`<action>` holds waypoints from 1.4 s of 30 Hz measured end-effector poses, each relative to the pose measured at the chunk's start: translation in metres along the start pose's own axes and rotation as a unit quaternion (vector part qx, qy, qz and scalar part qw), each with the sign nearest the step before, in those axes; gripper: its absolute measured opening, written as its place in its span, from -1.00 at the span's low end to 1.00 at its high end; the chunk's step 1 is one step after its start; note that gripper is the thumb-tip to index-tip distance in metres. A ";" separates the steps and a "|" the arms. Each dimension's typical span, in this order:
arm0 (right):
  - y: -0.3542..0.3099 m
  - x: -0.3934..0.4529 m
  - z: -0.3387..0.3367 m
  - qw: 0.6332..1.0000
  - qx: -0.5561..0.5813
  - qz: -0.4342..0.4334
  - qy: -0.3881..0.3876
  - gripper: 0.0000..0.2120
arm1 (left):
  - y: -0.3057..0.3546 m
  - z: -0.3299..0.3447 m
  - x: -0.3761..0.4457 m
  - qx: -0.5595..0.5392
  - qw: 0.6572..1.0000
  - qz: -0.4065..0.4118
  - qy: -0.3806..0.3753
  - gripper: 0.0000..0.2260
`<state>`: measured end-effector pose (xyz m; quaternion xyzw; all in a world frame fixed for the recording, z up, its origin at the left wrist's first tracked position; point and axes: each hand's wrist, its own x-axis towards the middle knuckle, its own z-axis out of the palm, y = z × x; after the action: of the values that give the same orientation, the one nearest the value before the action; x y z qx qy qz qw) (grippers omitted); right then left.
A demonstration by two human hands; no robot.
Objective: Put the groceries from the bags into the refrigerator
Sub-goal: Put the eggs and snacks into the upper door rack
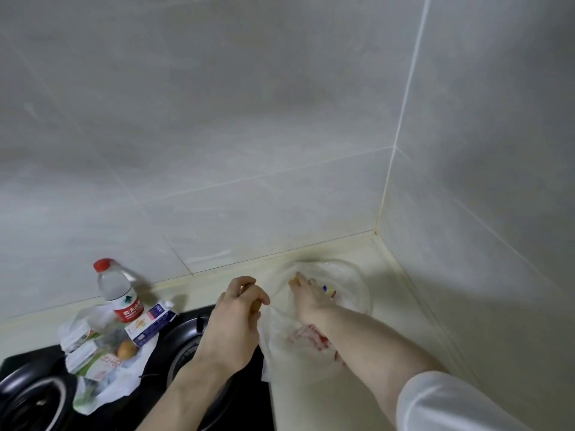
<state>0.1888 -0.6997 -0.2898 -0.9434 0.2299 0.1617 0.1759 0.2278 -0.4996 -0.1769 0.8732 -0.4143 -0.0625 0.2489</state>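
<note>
The right hand [311,295] reached inside the white bag [342,281] on the desk [311,409] at the far right corner, fingers spread apart; the left hand [236,309] pinched the bag's edge.

Illumination is soft, diffuse and moderately dim, with a cool grey-green cast. The tiled wall [217,119] shows broad, uneven shading, darker toward the upper right. A soft shadow lies on the right-hand wall [482,244] near the corner. Faint glare marks the black hob [37,396] rings and the water bottle [116,290]. Wide-angle distortion bends the grout lines. Detail is soft overall; label print is smeared, and the left hand [236,309] appears slightly blurred.
</note>
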 end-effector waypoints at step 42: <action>-0.054 -0.315 -0.019 0.858 0.368 0.122 0.336 -0.70 | 0.044 -0.058 -0.075 -0.179 0.958 0.190 -0.121 -0.58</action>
<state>-0.0453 -0.5440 -0.1375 -0.7714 0.4308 -0.2412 0.4016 0.1668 -0.4437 -0.1123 0.7050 -0.5819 -0.1923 0.3569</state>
